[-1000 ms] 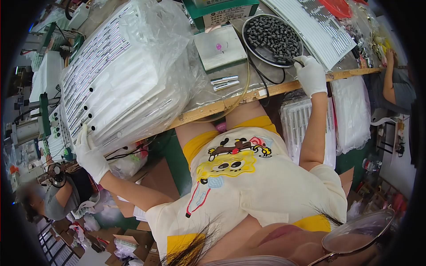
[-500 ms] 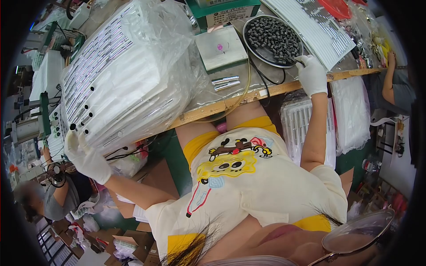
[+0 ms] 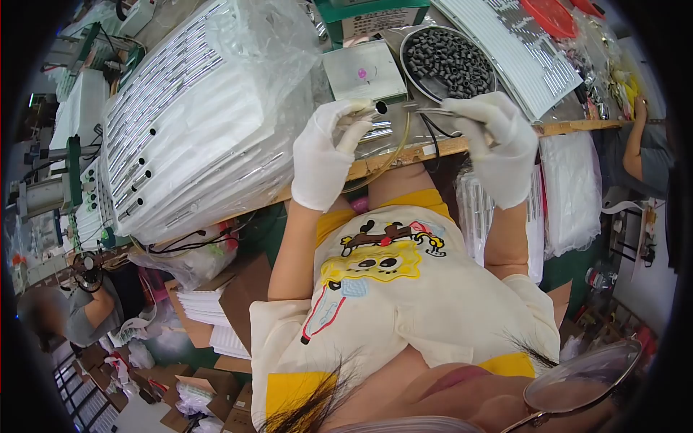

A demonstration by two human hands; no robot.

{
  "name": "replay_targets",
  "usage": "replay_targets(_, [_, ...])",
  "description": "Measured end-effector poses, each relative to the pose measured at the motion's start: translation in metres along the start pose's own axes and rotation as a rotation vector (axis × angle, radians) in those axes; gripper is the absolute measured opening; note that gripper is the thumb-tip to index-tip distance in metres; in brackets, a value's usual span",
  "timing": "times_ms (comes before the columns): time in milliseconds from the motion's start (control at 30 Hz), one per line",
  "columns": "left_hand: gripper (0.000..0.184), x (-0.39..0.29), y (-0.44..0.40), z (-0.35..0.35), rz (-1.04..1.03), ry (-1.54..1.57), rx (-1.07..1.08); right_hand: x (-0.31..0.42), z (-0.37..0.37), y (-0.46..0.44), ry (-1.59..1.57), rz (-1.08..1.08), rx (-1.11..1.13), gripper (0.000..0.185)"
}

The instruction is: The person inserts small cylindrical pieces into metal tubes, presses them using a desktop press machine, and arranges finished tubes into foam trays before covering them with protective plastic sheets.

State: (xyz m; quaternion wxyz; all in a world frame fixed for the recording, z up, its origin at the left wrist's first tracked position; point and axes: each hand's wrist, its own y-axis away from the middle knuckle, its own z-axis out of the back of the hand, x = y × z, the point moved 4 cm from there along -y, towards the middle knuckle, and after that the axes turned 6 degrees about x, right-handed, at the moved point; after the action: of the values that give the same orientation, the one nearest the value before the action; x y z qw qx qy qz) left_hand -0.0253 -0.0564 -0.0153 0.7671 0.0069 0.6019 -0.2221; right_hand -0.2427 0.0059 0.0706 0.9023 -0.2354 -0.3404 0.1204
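Observation:
My left hand, in a white glove, pinches a short shiny metal tube whose dark round end faces right. Facing it, my gloved right hand grips metal tweezers, their tips close to the tube's end. Whether the tips hold a small part is too blurred to tell. Just behind my right hand, a round metal bowl contains many small black cylindrical pieces. Silver tubes lie on the bench, partly hidden by my left hand.
On the left, a plastic-wrapped stack of white trays holds rows of silver tubes. A pale square block and a green box stand behind my hands. Another white tray lies right. The wooden bench edge runs below; co-workers sit at both sides.
My left hand has come from the tray stack on the left to the middle, bringing a tube. My right hand has moved from the bowl towards it with the tweezers.

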Motion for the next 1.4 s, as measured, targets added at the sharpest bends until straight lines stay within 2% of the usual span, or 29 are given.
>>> replay_targets(233, [0.029, -0.006, -0.003, -0.005, -0.156, -0.163, -0.006, -0.006, -0.016, -0.001, 0.052, 0.064, 0.052, 0.024])
replay_targets(733, [0.030, -0.025, -0.005, -0.007, -0.308, -0.392, -0.030, -0.004, -0.030, -0.006, 0.106, 0.130, 0.171, 0.019])
replay_targets(1067, [0.033, -0.019, -0.004, -0.014, -0.278, -0.427, -0.008, -0.009, -0.038, -0.006, 0.196, 0.172, 0.226, 0.016])
replay_targets(1233, [0.042, -0.022, -0.005, -0.021, -0.277, -0.464, 0.030, -0.002, -0.044, -0.006, 0.346, 0.227, 0.303, 0.023])
replay_targets(1400, [0.040, -0.012, -0.004, -0.025, -0.266, -0.511, 0.036, 0.000, -0.048, -0.003, 0.462, 0.225, 0.388, 0.028])
